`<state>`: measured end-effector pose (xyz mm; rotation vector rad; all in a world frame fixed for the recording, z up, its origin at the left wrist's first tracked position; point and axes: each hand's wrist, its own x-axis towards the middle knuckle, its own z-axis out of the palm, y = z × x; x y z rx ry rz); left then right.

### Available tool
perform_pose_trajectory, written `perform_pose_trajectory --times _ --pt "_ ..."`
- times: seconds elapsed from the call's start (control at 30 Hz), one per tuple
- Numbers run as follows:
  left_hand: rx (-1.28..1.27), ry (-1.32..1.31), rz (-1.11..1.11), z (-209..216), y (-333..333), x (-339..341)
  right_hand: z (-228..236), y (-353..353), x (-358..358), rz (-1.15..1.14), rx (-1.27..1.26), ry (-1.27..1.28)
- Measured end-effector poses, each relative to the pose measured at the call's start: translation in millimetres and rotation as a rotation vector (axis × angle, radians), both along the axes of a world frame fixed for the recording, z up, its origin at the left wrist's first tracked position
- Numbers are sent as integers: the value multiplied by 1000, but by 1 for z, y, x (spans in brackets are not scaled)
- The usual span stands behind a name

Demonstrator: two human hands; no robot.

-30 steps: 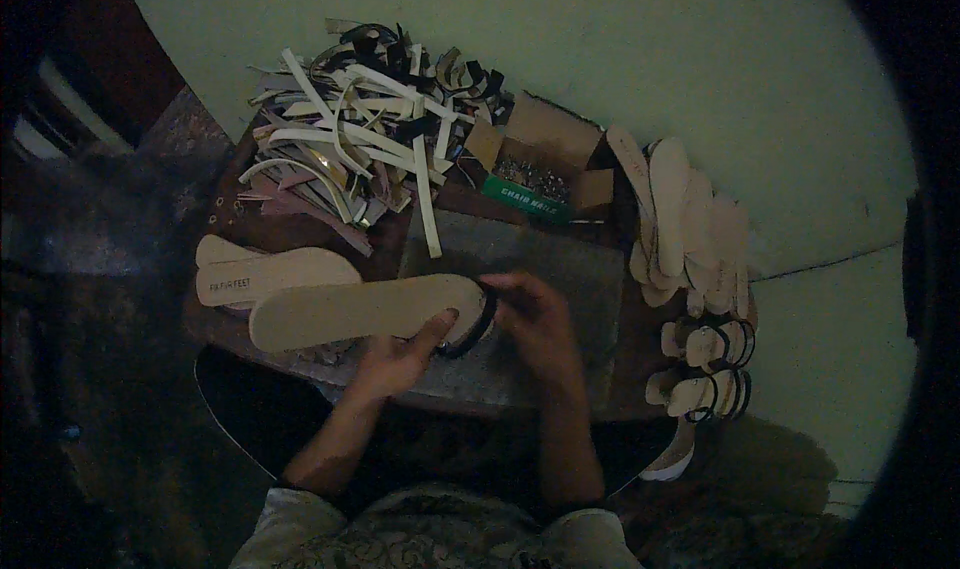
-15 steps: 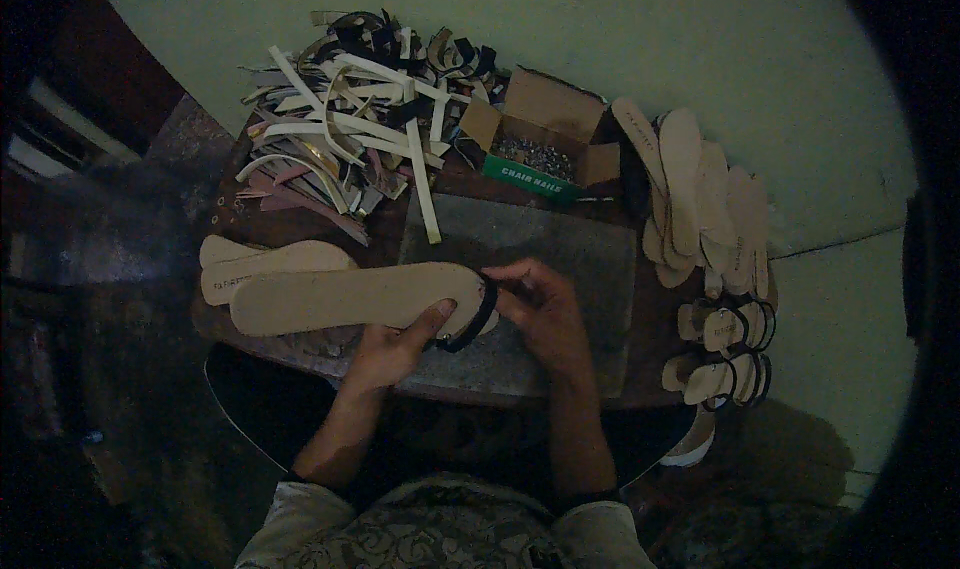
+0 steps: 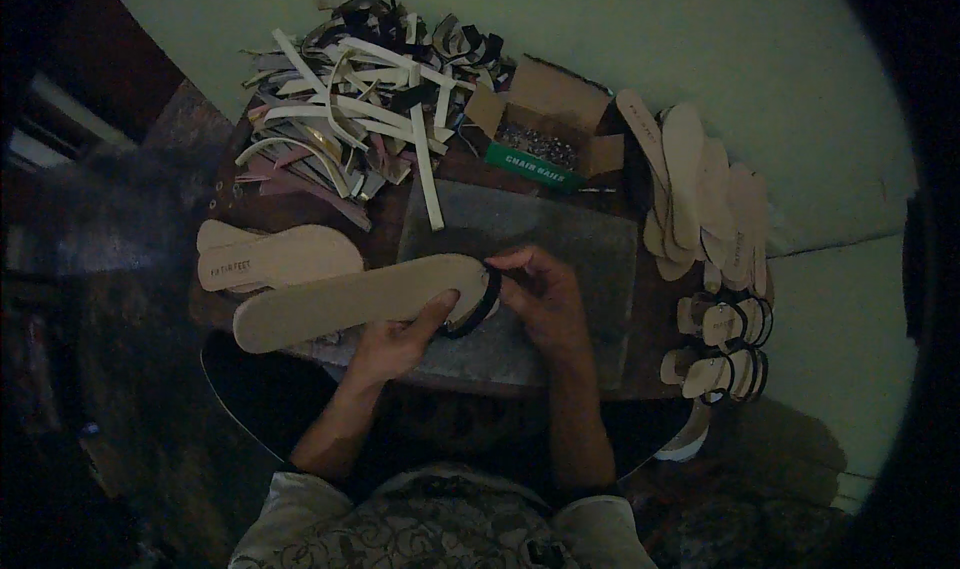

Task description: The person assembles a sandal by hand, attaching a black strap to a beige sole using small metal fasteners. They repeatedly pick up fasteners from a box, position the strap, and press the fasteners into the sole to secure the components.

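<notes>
A beige sandal sole [image 3: 340, 299] is held above the near edge of the table, its wide end to the right. My left hand [image 3: 405, 341] grips it from below, thumb pressed on the upper face. A black strap [image 3: 486, 304] loops round the wide end. At the far side of that end, my right hand [image 3: 535, 294] pinches the strap with thumb and forefinger. Beneath the sole, partly covered, more beige soles [image 3: 290, 252] lie on the table at the left. A dark flat slab [image 3: 520, 229] lies under my hands.
A tangled heap of cut strips [image 3: 340, 109] fills the far left. Beside it stands an open carton of nails [image 3: 535, 159]. Loose soles [image 3: 685, 189] are stacked on the right, with several black-strapped sandals [image 3: 725, 339] nearer. A pale wall [image 3: 830, 149] lies beyond the table [image 3: 620, 359].
The sole's narrow end has dipped slightly toward me. Both hands keep the same hold, and the strap stays at the wide end. The view has shifted a little.
</notes>
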<state>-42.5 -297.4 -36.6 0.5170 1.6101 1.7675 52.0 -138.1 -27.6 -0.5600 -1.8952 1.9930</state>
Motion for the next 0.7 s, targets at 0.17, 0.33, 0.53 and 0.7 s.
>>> perform_pose_trajectory --times 0.17,0.33,0.53,0.7 --pt "20 58 49 -6 0 2 -3 -2 -1 -2 15 35" --pt "10 96 54 -4 -1 2 -3 -4 -2 -21 2 12" --pt "4 109 27 -8 -4 0 -9 -4 -2 -10 146 32" --pt "1 151 30 -2 -1 1 -8 -4 -2 -34 191 46"
